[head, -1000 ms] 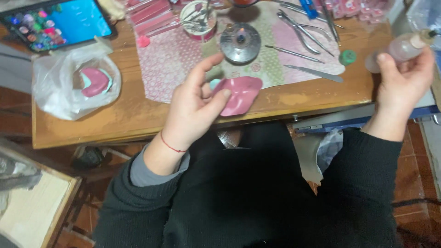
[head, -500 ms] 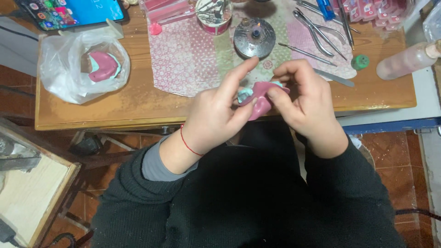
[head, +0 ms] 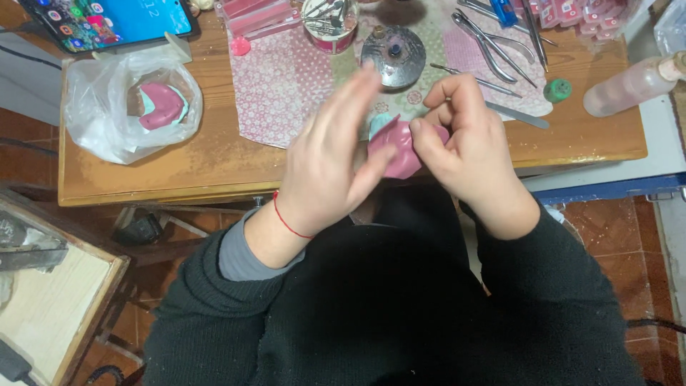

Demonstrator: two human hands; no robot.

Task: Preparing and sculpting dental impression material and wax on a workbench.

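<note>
A pink moulded piece with a light blue edge (head: 397, 145) is held between both hands just above the near edge of the wooden table (head: 214, 168). My left hand (head: 330, 161) presses its thumb and palm against the piece's left side, fingers stretched upward. A thin red thread circles that wrist. My right hand (head: 464, 143) pinches the piece's right side with thumb and curled fingers. The piece's underside is hidden by the hands.
A clear plastic bag (head: 128, 107) with another pink and blue piece lies at the left. Behind the hands sit a patterned cloth (head: 286, 78), a round metal burner (head: 393, 50), a tin of tools (head: 330, 21), pliers (head: 493, 43), a green cap (head: 557, 90), a bottle (head: 629, 84) and a phone (head: 107, 21).
One second ago my right hand held the bottle at the right. It set the bottle down, came over to the pink piece, and now both hands grip the piece.
</note>
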